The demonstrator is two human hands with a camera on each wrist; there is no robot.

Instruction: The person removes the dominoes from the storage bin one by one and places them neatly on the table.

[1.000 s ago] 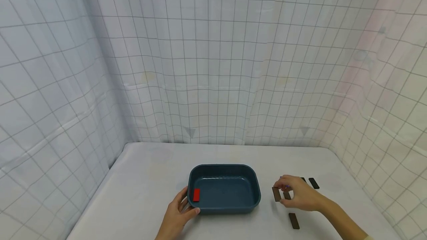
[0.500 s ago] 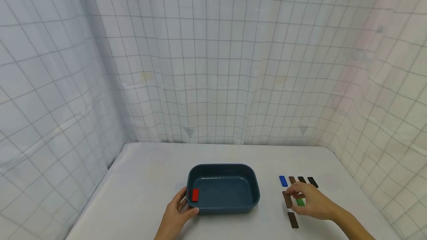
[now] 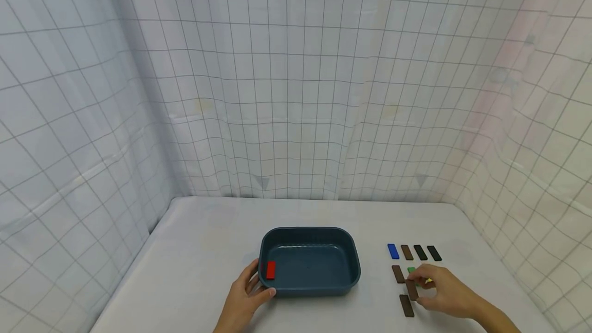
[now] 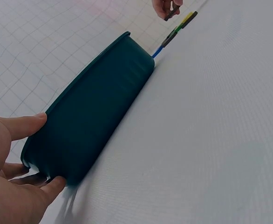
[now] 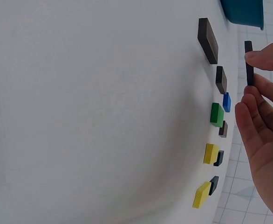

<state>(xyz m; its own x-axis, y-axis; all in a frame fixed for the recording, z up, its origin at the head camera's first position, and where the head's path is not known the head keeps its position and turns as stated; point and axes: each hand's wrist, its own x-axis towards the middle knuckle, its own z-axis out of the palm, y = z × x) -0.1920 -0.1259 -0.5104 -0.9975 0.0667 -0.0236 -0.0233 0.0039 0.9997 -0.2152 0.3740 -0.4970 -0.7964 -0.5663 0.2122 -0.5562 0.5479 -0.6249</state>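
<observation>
My left hand [image 3: 247, 294] grips the front left corner of a dark teal rectangular tray [image 3: 309, 293], thumb on the rim and fingers around the outside wall. A red block [image 3: 271, 270] lies inside the tray at its left end. To the right of the tray, my right hand [image 3: 441, 292] pinches a thin dark brown block [image 3: 411, 290] between thumb and fingers. In the right wrist view this brown block [image 5: 249, 70] is held up off the table. Beneath and beside the hand lie a brown block [image 3: 398, 274], a darker block [image 3: 406, 306] and a partly hidden green block [image 3: 411, 270].
Behind the right hand, a blue block [image 3: 393, 251], a brown block [image 3: 407, 252] and two black blocks [image 3: 420, 252] form a row. Two yellow blocks [image 5: 211, 153] show in the right wrist view, mostly hidden by the hand from above. A white grid curtain [image 3: 296, 117] encloses the white table [image 3: 208, 251].
Carrying the brown block, my right hand has moved from near the tray rightward and toward the table's front. This uncovers the blue block and the back row. The left hand stays put.
</observation>
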